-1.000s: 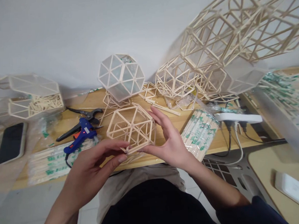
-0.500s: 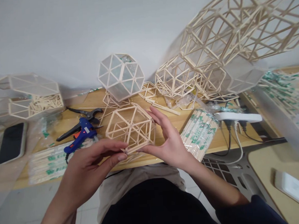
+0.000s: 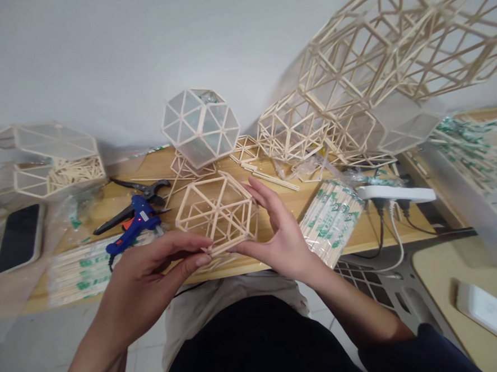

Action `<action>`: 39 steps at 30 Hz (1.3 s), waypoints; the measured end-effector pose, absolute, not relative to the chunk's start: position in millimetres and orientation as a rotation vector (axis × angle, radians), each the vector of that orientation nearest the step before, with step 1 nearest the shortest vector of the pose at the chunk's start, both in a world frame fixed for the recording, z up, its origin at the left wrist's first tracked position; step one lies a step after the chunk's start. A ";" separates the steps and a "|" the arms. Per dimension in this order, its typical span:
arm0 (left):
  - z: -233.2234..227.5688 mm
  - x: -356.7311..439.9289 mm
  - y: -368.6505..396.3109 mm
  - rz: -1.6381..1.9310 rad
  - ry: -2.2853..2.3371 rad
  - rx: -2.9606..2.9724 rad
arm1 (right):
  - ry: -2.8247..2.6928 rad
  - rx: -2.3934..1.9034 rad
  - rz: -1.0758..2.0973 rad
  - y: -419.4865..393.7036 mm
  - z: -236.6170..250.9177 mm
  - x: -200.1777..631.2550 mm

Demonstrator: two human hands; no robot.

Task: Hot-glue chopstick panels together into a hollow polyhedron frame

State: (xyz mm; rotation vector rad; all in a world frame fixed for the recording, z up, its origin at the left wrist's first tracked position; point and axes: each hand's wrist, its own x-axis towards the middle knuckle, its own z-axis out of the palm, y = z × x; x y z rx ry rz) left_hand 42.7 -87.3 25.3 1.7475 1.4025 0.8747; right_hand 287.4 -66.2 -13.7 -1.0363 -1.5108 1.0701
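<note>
- The stick frame (image 3: 217, 209), an open cage of thin pale wooden sticks joined in triangles, was at the near edge of the wooden table (image 3: 297, 204), between the person's two hands.
- The left hand (image 3: 151, 279) pinched the frame's near corner between the thumb and a fingertip.
- The right hand (image 3: 286, 246) made a wide curve around the frame's right side, its thumb along the near lower edge and its fingers up by the far right side.
- Being mostly gaps and slender sticks, the frame looked very light, so a gentle grip seemed ample.
- The triangles likely made it stiff as a whole, yet a single stick seemed liable to snap, or a joint to part, under a hard squeeze.
- The bare wood looked dry and matte, so slipping seemed a small risk, though each stick offered little surface to a fingertip.
- The best holds seemed to be the corners where several sticks met; the middle of a lone stick looked weakest.
- The left fingertips covered the pinched joint, so how firmly it was fixed could not be told.
- A blue glue gun (image 3: 133, 222) lay to the left, well apart from the right hand.
</note>
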 end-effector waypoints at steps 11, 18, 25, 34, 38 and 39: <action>13.7 58.4 -93.4 1.038 1.307 1.550 | -1.567 -1.170 0.798 -69.0 -9.6 287.8; -6.9 74.6 -93.2 1.117 1.398 1.262 | -1.569 -1.236 0.645 -73.0 -9.1 283.0; -7.0 66.2 -88.5 1.010 1.404 1.557 | -1.555 -1.231 0.675 -75.0 -7.9 279.3; 2.5 64.3 -73.7 1.108 1.351 1.502 | -1.679 -1.186 0.586 -79.3 2.5 295.5; 0.8 62.3 -71.9 1.138 1.323 1.470 | -1.655 -1.214 0.590 -78.9 5.0 298.6; 0.1 62.2 -72.2 1.146 1.317 1.467 | -1.633 -1.224 0.606 -79.2 3.9 298.4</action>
